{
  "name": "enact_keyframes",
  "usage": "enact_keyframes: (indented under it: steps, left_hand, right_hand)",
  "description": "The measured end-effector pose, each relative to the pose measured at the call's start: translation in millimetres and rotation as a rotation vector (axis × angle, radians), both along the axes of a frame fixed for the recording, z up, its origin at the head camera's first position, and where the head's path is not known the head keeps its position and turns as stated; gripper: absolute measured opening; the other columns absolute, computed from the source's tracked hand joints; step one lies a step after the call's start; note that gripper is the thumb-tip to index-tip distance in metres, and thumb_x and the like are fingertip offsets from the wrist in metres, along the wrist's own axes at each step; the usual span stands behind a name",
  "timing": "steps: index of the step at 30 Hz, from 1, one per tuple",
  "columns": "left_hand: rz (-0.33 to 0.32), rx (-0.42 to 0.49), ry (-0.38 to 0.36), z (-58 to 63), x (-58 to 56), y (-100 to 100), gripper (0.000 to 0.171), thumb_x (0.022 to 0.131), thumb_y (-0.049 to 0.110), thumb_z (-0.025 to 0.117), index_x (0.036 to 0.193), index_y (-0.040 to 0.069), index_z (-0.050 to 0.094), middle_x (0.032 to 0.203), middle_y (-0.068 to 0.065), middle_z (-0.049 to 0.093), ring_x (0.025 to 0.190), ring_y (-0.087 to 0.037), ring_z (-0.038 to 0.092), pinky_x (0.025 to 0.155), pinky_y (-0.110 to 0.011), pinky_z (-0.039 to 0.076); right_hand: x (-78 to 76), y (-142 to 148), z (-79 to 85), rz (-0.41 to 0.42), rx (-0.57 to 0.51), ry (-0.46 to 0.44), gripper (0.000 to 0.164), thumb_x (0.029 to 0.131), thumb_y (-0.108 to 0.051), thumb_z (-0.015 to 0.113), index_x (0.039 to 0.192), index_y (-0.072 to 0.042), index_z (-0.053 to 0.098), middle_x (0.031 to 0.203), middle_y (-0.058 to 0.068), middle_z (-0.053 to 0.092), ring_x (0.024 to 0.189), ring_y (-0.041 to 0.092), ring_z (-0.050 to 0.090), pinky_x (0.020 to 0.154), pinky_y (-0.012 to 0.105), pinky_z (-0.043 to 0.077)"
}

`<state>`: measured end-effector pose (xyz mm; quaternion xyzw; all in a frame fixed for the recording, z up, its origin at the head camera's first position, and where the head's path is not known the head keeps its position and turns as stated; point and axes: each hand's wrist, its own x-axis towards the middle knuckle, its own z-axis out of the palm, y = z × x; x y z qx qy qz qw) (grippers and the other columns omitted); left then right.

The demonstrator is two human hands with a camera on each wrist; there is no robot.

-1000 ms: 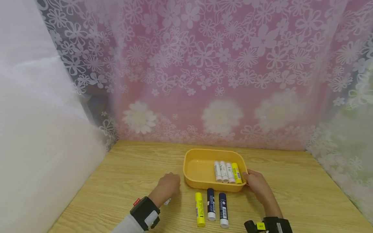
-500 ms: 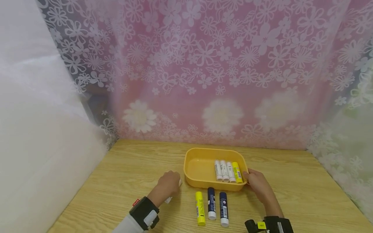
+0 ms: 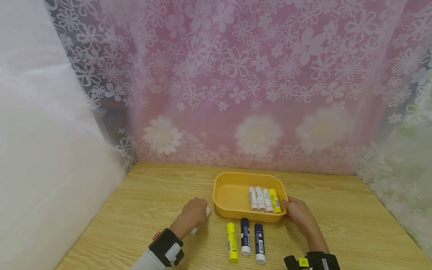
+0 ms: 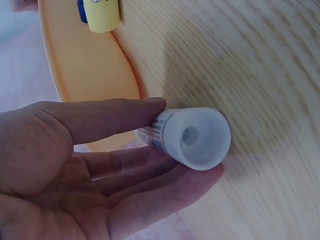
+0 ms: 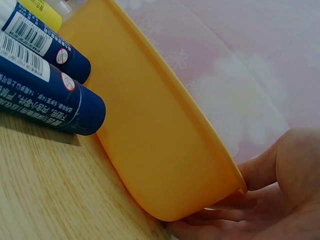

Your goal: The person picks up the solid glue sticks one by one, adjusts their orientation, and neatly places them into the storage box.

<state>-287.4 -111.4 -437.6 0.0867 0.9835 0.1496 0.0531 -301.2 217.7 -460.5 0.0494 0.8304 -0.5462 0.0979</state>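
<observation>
My left hand (image 3: 194, 213) pinches a white glue stick (image 4: 195, 137) between thumb and fingers, close over the table to the left of the yellow tray (image 3: 233, 214). In the left wrist view the glue stick's hollow round end faces the camera. At the tray's right end, my right hand (image 3: 298, 213) grips the rim, thumb on top and fingers beneath, as the right wrist view shows. Inside the tray, three white glue sticks (image 3: 259, 198) and a yellow one (image 3: 275, 200) lie side by side at the right.
In front of the tray a yellow glue stick (image 3: 232, 242) and two dark blue ones, the left (image 3: 245, 237) and the right (image 3: 260, 243), lie on the wooden table (image 3: 152, 195). A pink flowered curtain (image 3: 209, 93) hangs behind the table.
More of the white glue stick shows past the left hand's fingers than a second ago; that hand has shifted only slightly. The right hand and tray stay in place.
</observation>
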Motion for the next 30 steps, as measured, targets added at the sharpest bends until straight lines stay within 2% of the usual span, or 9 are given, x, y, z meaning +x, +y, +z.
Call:
enact_keyframes:
  steps: [6, 10, 16, 22, 30]
  left_hand:
    - [0.001, 0.030, -0.006, 0.1, -2.4, -4.8, 0.017, 0.082, 0.004, 0.076, 0.081, 0.002, 0.059, 0.072, -0.008, 0.055, 0.060, -0.021, 0.054, 0.051, -0.032, 0.049]
    - [0.029, 0.052, -0.024, 4.4, -6.1, -8.2, 0.020, 0.080, 0.006, 0.077, 0.079, 0.002, 0.058, 0.070, -0.008, 0.054, 0.057, -0.020, 0.054, 0.047, -0.029, 0.047]
    - [0.041, 0.067, -0.015, 17.9, -14.5, -8.8, 0.024, 0.082, 0.012, 0.079, 0.075, 0.003, 0.058, 0.069, -0.006, 0.053, 0.057, -0.018, 0.053, 0.048, -0.026, 0.046]
    - [0.040, 0.064, -0.007, 30.9, -24.0, -8.7, 0.021, 0.079, 0.008, 0.079, 0.072, 0.005, 0.059, 0.067, -0.005, 0.055, 0.055, -0.017, 0.054, 0.047, -0.025, 0.046]
    - [0.031, 0.088, 0.010, 47.1, -32.6, -5.0, 0.013, 0.081, 0.003, 0.073, 0.075, 0.003, 0.061, 0.068, -0.007, 0.058, 0.056, -0.018, 0.056, 0.049, -0.025, 0.048]
  right_hand:
    - [1.2, 1.0, -1.0, -0.004, 0.005, -0.008, 0.057, 0.107, -0.019, 0.033, 0.153, 0.014, 0.026, 0.151, 0.034, 0.040, 0.138, 0.044, 0.044, 0.113, 0.059, 0.040]
    - [1.1, 1.3, -1.9, 0.003, -0.006, -0.013, 0.058, 0.107, -0.019, 0.032, 0.153, 0.015, 0.025, 0.152, 0.034, 0.038, 0.139, 0.045, 0.042, 0.113, 0.060, 0.039]
    - [0.6, 2.2, -2.9, 0.008, -0.009, -0.009, 0.057, 0.108, -0.020, 0.032, 0.154, 0.014, 0.025, 0.153, 0.034, 0.038, 0.140, 0.046, 0.041, 0.114, 0.060, 0.037]
    - [0.0, 0.9, -2.3, -0.007, 0.009, -0.006, 0.057, 0.108, -0.020, 0.032, 0.153, 0.014, 0.027, 0.151, 0.034, 0.041, 0.138, 0.045, 0.044, 0.113, 0.060, 0.039]
    - [-1.4, -0.2, -0.9, -0.019, 0.010, -0.007, 0.056, 0.107, -0.020, 0.032, 0.152, 0.014, 0.029, 0.148, 0.033, 0.044, 0.135, 0.043, 0.048, 0.112, 0.059, 0.041]
